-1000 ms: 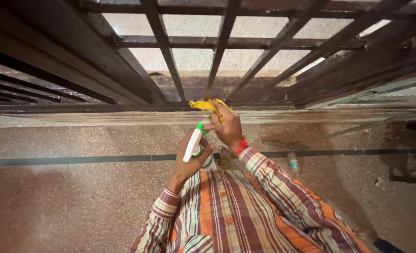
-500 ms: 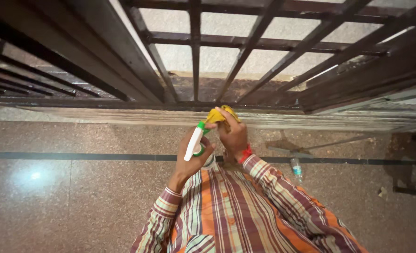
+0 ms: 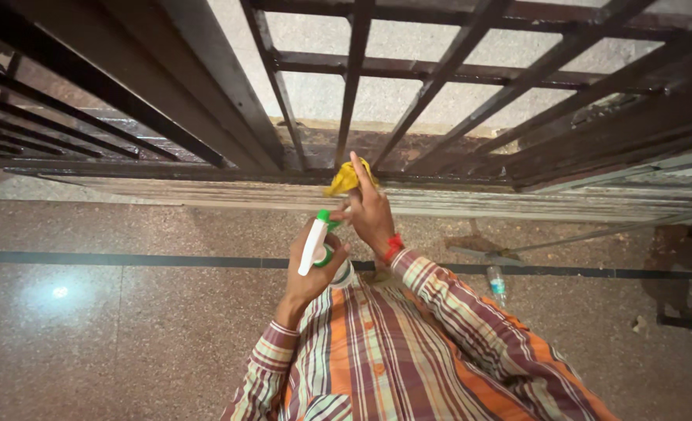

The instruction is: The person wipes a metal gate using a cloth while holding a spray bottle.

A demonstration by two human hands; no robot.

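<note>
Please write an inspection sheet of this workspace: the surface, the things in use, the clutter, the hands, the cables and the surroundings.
Surface: speckled stone floor with a dark inlaid line; one bright light reflection at the left.
Things in use: white spray bottle with green nozzle; yellow cloth held against the base of the dark metal grille.
Clutter: small plastic bottle lying on the floor; a long thin stick beside it.
Hands: left hand has its grip around the spray bottle; right hand holds the cloth, with a red band at the wrist.
Cables: nothing seen.
Surroundings: worn ledge under the grille; pale wall behind the bars.
</note>
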